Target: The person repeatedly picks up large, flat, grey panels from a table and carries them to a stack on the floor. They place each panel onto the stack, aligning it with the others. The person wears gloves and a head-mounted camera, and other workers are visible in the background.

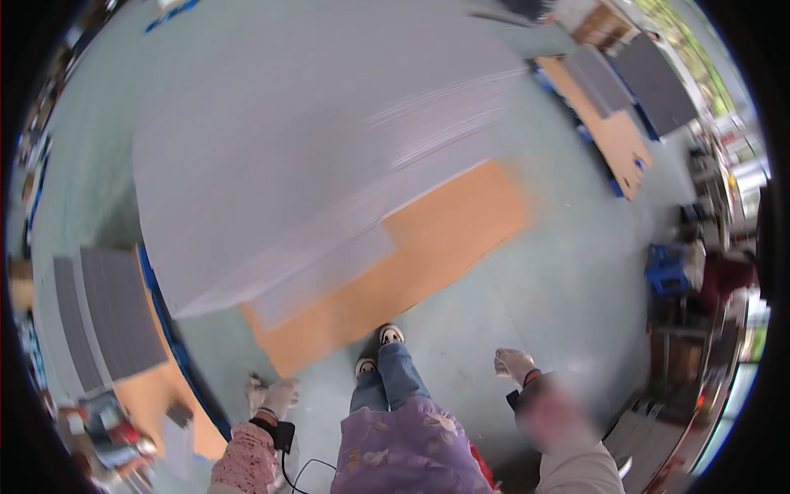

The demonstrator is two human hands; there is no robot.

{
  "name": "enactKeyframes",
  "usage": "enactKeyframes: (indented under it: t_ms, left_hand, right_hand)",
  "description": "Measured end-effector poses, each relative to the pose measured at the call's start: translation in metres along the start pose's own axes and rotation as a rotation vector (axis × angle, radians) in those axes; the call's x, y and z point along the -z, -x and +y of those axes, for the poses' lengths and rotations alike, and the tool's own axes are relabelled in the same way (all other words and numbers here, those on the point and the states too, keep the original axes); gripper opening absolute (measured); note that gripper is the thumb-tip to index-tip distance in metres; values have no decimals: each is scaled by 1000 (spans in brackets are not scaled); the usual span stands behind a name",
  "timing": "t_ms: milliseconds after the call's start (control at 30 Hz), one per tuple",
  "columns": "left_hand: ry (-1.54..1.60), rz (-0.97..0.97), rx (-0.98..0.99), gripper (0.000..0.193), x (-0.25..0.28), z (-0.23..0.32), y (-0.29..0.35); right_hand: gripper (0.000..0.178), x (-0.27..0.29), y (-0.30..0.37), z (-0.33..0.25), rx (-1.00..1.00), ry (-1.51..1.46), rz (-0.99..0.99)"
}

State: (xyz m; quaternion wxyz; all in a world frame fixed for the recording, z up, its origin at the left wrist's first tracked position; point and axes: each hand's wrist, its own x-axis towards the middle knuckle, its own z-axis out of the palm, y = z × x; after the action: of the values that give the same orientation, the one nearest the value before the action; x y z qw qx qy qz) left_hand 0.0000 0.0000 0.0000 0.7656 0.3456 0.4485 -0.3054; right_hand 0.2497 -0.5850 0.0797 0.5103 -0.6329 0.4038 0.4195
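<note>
1. Big grey stack (304, 115) sits on the floor straight ahead of the wearer, taking up most of the space in front. Its right-hand edges are motion-smeared.
2. Brown board (461, 222) shows along the stack's near side and looks to run under it; a grey strip lies between the two.
3. Wearer stands at the board's near edge, shoes (391, 333) just beside it.
4. Left hand (281, 397), gloved, is low on the left, apart from stack and board. Finger pose is blurred; can't tell if it's spread or pinching. Pale shape next to it: can't make out.
5. Right hand (512, 364), gloved, is out to the right over floor. Fingers look part-curled; can't tell if they hold anything.
6. Step, my read: between contacts, neither hand on the stack. Touching it from here calls for both arms reaching forward across the board.
7. Around: left pallet (178, 350) carrying grey sheets (123, 309); blue stool (666, 267) far right.
</note>
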Motion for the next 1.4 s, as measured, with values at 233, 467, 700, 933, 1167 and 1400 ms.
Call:
enactKeyframes:
  t_ms: [233,467,700,933,1167,1400]
  left_hand:
    - [-50,-483,126,20,-158,79,37]
    - [-1167,-111,-82,41,-337,120,84]
    - [-1571,-232,-211,44,-540,92,57]
    - [-1603,-584,66,37,-772,-41,13]
    - [-1883,-586,91,47,-917,-188,-17]
    - [-1727,-836,248,39,-1122,-295,-67]
  right_hand:
    - [20,114,200,120,31,-290,255]
    - [30,144,292,297,24,-670,408]
    - [30,133,272,455,47,-1301,445]
    - [27,225,359,494,74,-1611,591]
    - [22,335,364,541,603,-1903,460]
    - [21,484,375,506,659,-1828,860]
